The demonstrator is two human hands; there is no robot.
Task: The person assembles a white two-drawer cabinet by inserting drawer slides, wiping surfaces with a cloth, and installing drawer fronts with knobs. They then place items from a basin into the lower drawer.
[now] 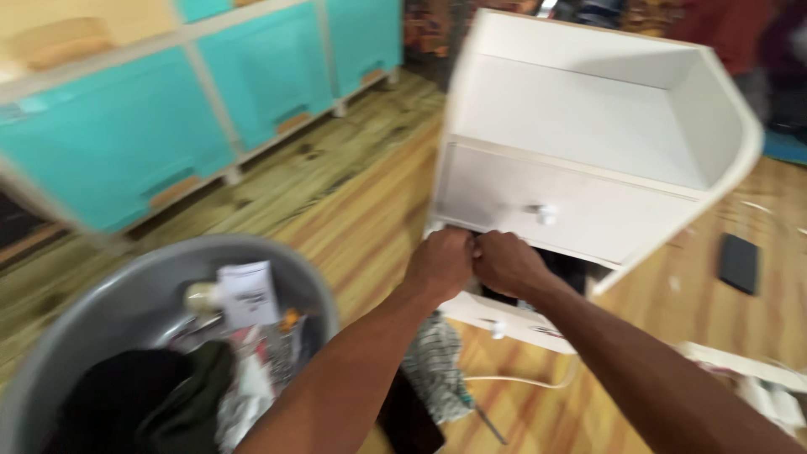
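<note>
holding both fists together at frame centre, we press our left hand (440, 262) and right hand (507, 262), each curled shut, against the lower drawer edge of the white cabinet (588, 126), smooth and boxy, with a small round knob (545, 213).

left hand (440, 263): closed, knuckles up, at the lower edge of the white cabinet's (580, 118) drawer front (538, 206)
right hand (507, 262): closed, touching the left, same edge
drawer knob (546, 213): white, just above the hands
grey tub (126, 290): lower left, holding cloth and paper
teal cupboards (168, 109): upper left
floor (361, 193): wooden planks
dark flat object (740, 263): on floor, right
</note>
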